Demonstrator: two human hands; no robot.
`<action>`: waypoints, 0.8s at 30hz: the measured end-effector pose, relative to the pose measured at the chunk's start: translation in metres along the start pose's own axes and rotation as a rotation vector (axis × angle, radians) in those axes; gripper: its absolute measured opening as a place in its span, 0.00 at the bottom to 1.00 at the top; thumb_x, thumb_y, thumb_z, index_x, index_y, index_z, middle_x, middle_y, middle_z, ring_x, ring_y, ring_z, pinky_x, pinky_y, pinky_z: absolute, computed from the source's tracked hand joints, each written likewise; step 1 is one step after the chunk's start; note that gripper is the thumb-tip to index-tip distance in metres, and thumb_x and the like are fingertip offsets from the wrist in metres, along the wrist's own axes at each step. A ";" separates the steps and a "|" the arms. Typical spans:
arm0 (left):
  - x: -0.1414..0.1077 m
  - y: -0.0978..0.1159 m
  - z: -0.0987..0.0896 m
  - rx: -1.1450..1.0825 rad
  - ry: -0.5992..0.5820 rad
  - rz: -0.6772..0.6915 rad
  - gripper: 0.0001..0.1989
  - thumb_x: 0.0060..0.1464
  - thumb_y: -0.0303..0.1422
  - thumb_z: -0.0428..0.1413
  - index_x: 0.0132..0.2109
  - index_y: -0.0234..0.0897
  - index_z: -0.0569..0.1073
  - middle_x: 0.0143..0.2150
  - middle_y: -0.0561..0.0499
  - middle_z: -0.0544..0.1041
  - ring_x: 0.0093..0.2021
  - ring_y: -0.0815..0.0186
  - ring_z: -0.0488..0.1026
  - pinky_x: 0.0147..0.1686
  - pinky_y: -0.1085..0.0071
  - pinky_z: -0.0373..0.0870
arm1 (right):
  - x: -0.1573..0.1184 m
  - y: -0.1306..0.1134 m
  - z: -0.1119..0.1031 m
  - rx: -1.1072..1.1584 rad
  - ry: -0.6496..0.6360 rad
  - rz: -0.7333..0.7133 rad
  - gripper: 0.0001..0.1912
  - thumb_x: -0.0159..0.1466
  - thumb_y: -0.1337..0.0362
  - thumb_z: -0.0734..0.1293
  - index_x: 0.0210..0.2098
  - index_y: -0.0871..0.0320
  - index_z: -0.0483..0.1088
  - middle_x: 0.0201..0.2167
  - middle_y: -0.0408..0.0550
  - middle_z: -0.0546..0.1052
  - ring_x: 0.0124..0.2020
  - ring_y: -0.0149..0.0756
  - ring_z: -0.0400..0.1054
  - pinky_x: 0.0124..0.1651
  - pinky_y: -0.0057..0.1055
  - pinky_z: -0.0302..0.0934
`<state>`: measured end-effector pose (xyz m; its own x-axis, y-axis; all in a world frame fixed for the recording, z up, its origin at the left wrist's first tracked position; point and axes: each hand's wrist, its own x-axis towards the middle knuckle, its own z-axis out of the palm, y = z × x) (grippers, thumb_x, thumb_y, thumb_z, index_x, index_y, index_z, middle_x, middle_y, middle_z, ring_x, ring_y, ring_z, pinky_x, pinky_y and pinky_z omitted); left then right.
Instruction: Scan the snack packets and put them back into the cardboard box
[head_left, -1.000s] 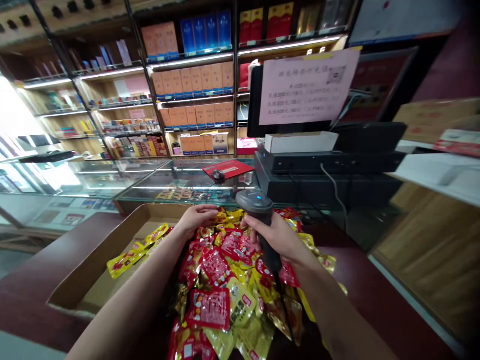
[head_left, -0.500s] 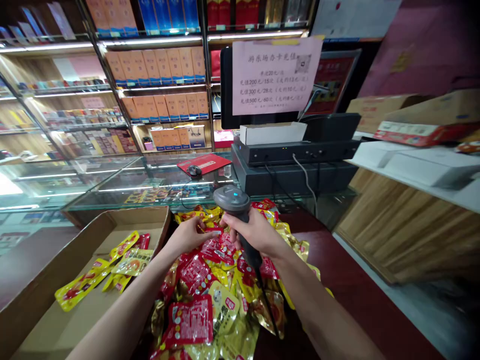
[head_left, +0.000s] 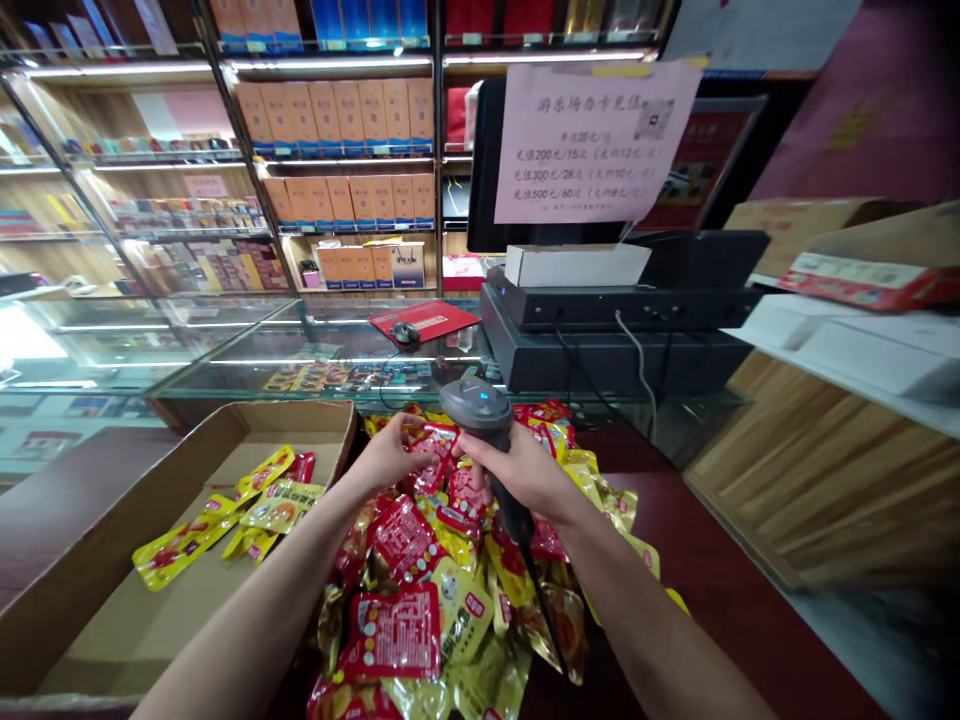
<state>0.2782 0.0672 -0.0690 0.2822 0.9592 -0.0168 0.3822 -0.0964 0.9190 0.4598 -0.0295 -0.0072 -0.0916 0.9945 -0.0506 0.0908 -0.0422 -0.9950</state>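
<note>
My right hand [head_left: 517,470] is wrapped round the handle of a dark grey barcode scanner [head_left: 477,403], whose head shows a blue light. To its left, my left hand [head_left: 391,450] pinches a red snack packet [head_left: 433,462] just in front of the scanner, above the pile. Red, yellow and gold packets lie heaped below both hands, among them a red one [head_left: 395,630] near the front. The scanner's black cable hangs down over the heap. At the left, a cardboard box [head_left: 112,620] holds several packets, including a long yellow one [head_left: 184,543].
Behind the pile is a glass counter [head_left: 225,375] with a red mat [head_left: 442,318] and a mouse [head_left: 404,334]. A monitor [head_left: 487,170] with a pink paper sign stands over a black cash drawer [head_left: 600,350]. Boxes rest on the right cabinet [head_left: 847,470].
My left hand has lifted a red packet off the pile and holds it near the scanner. The whole view has shifted slightly, so things appear further right.
</note>
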 end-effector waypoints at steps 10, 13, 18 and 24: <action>0.001 0.013 -0.005 -0.461 -0.032 -0.042 0.26 0.29 0.35 0.71 0.38 0.33 0.73 0.32 0.49 0.79 0.31 0.63 0.76 0.36 0.65 0.74 | 0.002 0.005 0.013 0.000 -0.028 0.055 0.12 0.60 0.55 0.66 0.31 0.59 0.68 0.12 0.39 0.69 0.11 0.28 0.62 0.17 0.25 0.58; 0.003 0.010 -0.006 -0.464 0.018 -0.022 0.27 0.28 0.35 0.71 0.39 0.34 0.73 0.31 0.50 0.80 0.31 0.62 0.77 0.36 0.66 0.73 | 0.000 0.005 0.016 0.011 -0.043 0.086 0.12 0.60 0.55 0.66 0.30 0.57 0.66 0.12 0.39 0.69 0.12 0.29 0.62 0.16 0.26 0.57; 0.005 0.007 -0.008 -0.419 0.053 0.031 0.26 0.27 0.36 0.71 0.37 0.34 0.73 0.28 0.51 0.79 0.29 0.63 0.76 0.33 0.68 0.73 | -0.001 0.005 0.020 0.004 -0.069 0.095 0.13 0.59 0.53 0.67 0.28 0.55 0.64 0.13 0.40 0.69 0.12 0.30 0.61 0.17 0.28 0.58; 0.004 0.006 -0.006 -0.452 0.010 0.018 0.29 0.27 0.36 0.71 0.40 0.34 0.73 0.31 0.49 0.80 0.31 0.62 0.77 0.34 0.67 0.74 | 0.000 0.006 0.020 0.023 -0.070 0.103 0.13 0.60 0.52 0.66 0.30 0.55 0.64 0.13 0.40 0.69 0.13 0.31 0.62 0.17 0.28 0.58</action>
<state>0.2760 0.0723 -0.0614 0.2764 0.9610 0.0023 -0.0460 0.0108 0.9989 0.4409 -0.0321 -0.0152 -0.1519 0.9758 -0.1574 0.0800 -0.1465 -0.9860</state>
